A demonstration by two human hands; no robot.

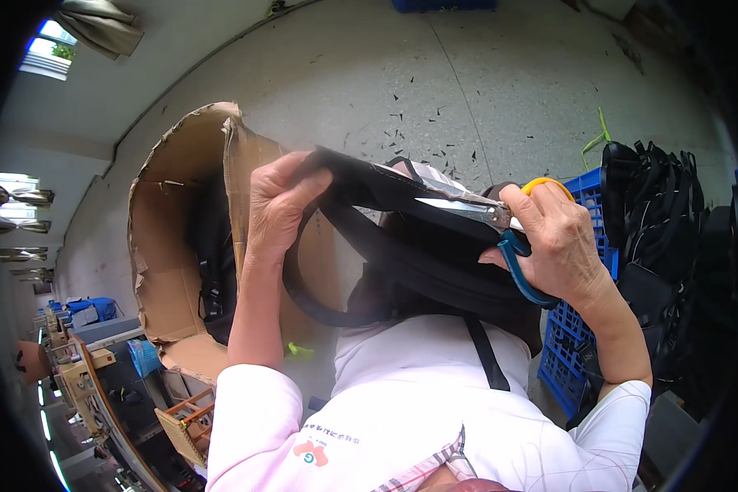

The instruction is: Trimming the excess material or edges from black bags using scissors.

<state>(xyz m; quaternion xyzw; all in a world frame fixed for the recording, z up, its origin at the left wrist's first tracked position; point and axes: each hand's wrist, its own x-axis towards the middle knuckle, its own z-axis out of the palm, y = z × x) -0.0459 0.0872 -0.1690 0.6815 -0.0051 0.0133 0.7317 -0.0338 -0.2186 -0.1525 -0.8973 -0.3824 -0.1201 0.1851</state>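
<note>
My right hand [556, 239] is closed around the handles of a pair of scissors [495, 215], one handle loop yellow and the other blue. The metal blades point left and lie along the upper edge of a black fabric bag [430, 266] on my lap. My left hand [279, 205] pinches the far end of that black edge between thumb and fingers, holding it up. From there a black strap loops down toward my lap. Whether the blades are closed on the fabric I cannot tell.
A large torn-edged cardboard box [168, 279] with black bags inside stands at the left. On the right, blue plastic crates [567, 353] stand beside a heap of black bags [660, 221]. Small dark scraps [439, 152] litter the floor ahead. A wooden stool [187, 422] is at lower left.
</note>
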